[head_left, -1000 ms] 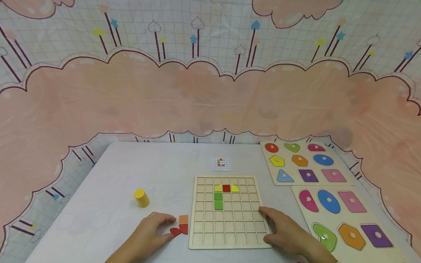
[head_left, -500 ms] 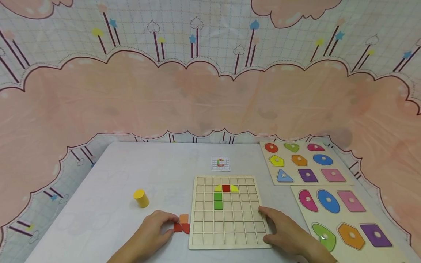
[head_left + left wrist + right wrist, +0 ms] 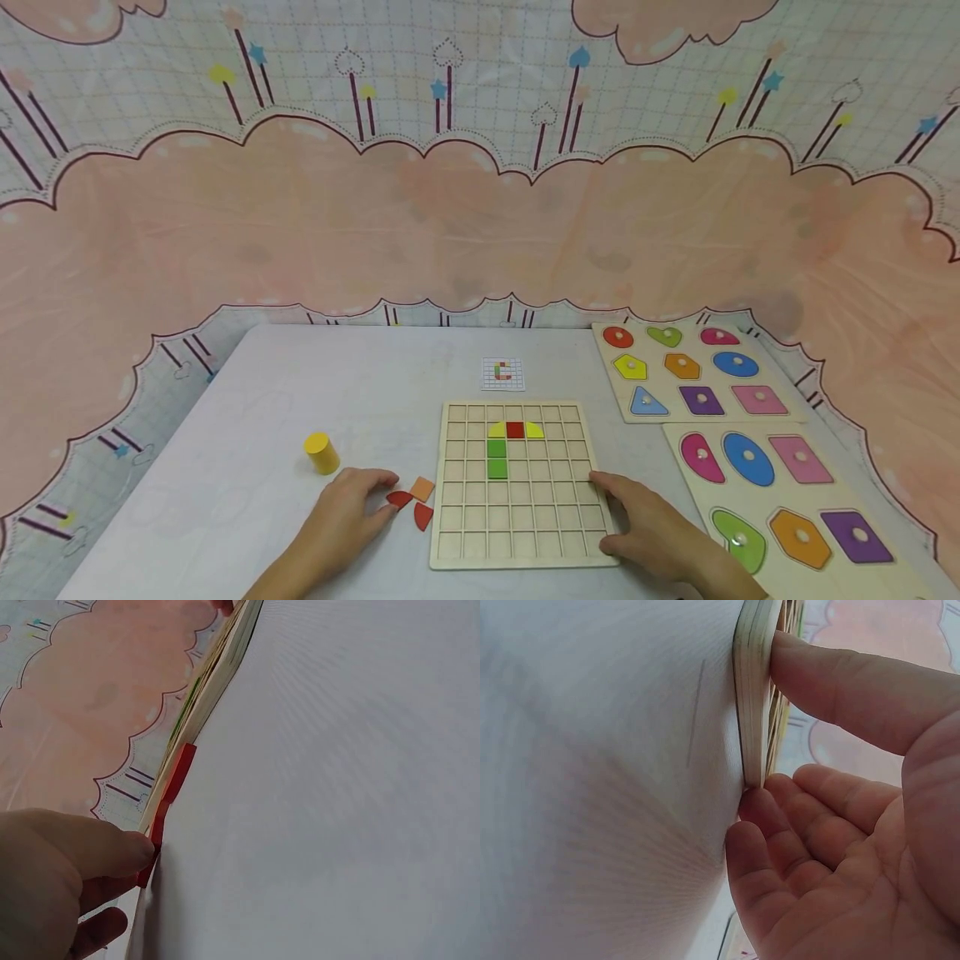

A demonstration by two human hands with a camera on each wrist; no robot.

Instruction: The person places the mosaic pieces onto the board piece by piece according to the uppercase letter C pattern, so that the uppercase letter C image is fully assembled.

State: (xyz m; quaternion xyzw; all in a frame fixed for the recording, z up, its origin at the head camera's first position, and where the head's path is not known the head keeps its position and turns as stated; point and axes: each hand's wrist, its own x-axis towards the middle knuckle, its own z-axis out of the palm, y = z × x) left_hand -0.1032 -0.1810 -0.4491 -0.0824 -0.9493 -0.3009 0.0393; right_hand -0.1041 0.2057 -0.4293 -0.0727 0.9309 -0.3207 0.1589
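Left hand (image 3: 351,508): fingers relaxed, fingertips touching the red piece (image 3: 399,499) on the table (image 3: 247,433). Right hand (image 3: 651,527): grip pinches the grid board (image 3: 517,487) at its right edge.

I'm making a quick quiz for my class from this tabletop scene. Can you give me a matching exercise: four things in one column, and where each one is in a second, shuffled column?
Things:
1. yellow cylinder
2. pattern card
3. green squares
4. right hand

Places:
A. set in the wooden grid board, below the yellow quarter-round
B. resting on the grid board's right edge
C. standing on the table left of the grid board, beyond the left hand
D. lying on the table just beyond the grid board

Pairs: 1-C, 2-D, 3-A, 4-B
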